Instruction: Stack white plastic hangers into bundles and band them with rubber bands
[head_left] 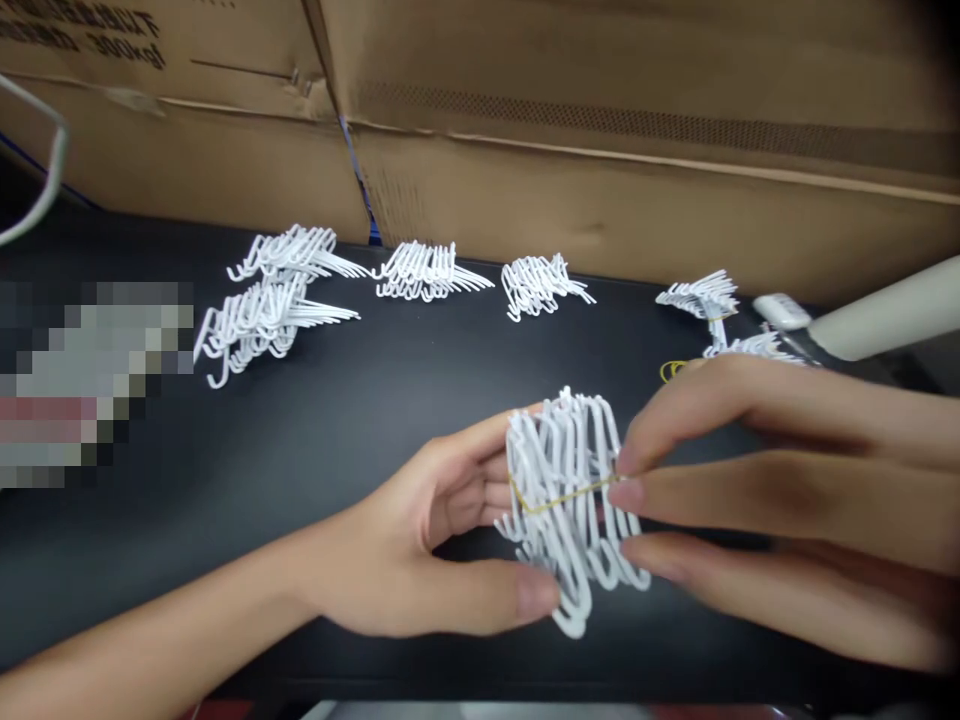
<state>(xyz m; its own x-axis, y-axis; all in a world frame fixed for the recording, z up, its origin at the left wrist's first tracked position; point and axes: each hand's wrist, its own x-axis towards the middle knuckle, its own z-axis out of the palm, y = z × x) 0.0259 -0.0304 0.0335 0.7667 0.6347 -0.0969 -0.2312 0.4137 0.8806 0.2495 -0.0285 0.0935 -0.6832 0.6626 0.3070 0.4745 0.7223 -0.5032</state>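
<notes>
The bundle of white wire hooks (562,500) was held up between both hands, above the near part of the black bench (360,420). A thin yellow rubber band (559,502) ran across the front of the bundle, slanting upward to the right. The left hand (420,540) gripped the bundle from the left, its thumb over the lower front and its other fingers behind. The right hand (772,490) met it from the right: its upper two fingertips were close together at the band's right end and seemed to pinch it, though blur softened that contact, and a lower finger lay against the hooks.

Farther back on the bench, two groups of white hooks (262,325) lay one behind the other at left, a third group (424,270) and a fourth (540,282) nearer the middle. At right were another cluster (701,295) and one partly hidden by the right hand, with a loose yellow band (670,372) beside it. Brown cardboard boxes (600,200) stood along the back, and a pale tube (885,310) slanted in from the right.
</notes>
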